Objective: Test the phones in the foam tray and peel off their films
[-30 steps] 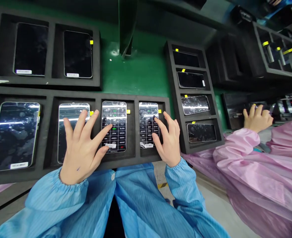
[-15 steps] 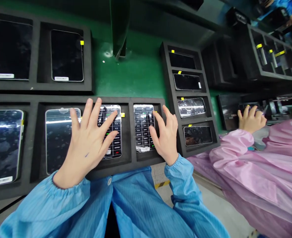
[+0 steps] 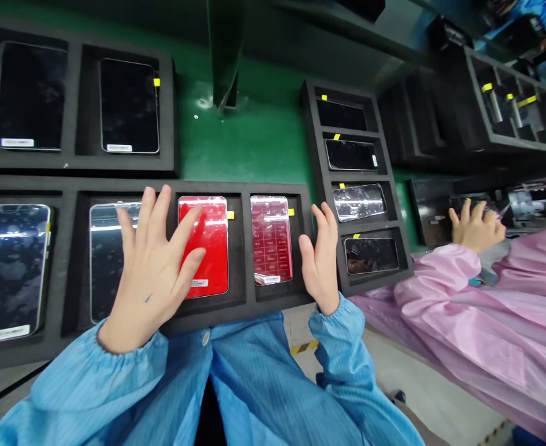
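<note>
My left hand (image 3: 150, 266) is spread, palm down, above the front black foam tray (image 3: 238, 305). It partly covers a tablet with a dark screen (image 3: 103, 272) and the left side of a phone with a bright red screen (image 3: 215, 248). Whether its fingertips touch the glass I cannot tell. To the right lies a phone with a dark red screen and a faint grid (image 3: 272, 241). My right hand (image 3: 322, 260) hovers beside that phone, over the tray's right edge, thumb and fingers apart and holding nothing.
Behind is another foam tray (image 3: 129, 164) with dark tablets. A tray (image 3: 376, 228) of several phones with yellow tabs stands at the right. Farther right are stacked trays (image 3: 480, 127) and a co-worker's hand (image 3: 477, 226) with a pink sleeve (image 3: 440, 272). A dark post (image 3: 224, 56) rises from the green tabletop (image 3: 245, 145).
Both phone screens went from a black grid of text to red, the right one still showing a faint grid. My right hand pulled back rightward off its phone; my left shifted slightly left.
</note>
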A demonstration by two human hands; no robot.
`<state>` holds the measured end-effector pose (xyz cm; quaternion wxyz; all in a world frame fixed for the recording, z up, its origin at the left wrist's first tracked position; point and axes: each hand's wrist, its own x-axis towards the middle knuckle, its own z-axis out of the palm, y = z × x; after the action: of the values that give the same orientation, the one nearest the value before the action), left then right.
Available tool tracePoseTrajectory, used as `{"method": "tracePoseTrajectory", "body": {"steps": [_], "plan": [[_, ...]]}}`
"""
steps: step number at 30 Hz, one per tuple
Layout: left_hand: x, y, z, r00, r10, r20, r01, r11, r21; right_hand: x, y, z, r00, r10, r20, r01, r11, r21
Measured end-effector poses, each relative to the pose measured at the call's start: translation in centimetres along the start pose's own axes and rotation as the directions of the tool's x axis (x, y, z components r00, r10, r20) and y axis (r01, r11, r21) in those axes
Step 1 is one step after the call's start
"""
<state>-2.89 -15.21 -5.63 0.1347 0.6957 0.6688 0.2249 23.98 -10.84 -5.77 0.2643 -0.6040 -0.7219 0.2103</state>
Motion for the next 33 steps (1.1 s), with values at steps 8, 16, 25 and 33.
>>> {"method": "tracePoseTrajectory", "body": {"steps": [8, 16, 25, 33], "plan": [[-4.7, -0.8, -0.9, 1.000, -0.010, 0.008, 0.010, 0.998, -0.057, -2.0, -0.2, 0.1, 0.999, 0.053, -0.004, -0.052, 0.988, 0.144], [-9.3, -2.2, -0.1, 0.967, 0.167, -0.194, -0.173, 0.985, -0.016, -5.6, -1.1, 0.6, 0.808, -0.588, -0.044, 0.578, 0.804, -0.137], [-9.5, -2.8, 0.2, 0.920, 0.301, -0.250, -0.297, 0.953, 0.054, -5.6, -1.1, 1.4, 0.808, -0.588, 0.024, 0.581, 0.790, -0.196], [-9.3, -2.5, 0.0, 0.928, 0.309, -0.208, -0.296, 0.951, 0.093, -5.8, -0.9, 1.3, 0.816, -0.577, -0.034, 0.567, 0.810, -0.149]]}}
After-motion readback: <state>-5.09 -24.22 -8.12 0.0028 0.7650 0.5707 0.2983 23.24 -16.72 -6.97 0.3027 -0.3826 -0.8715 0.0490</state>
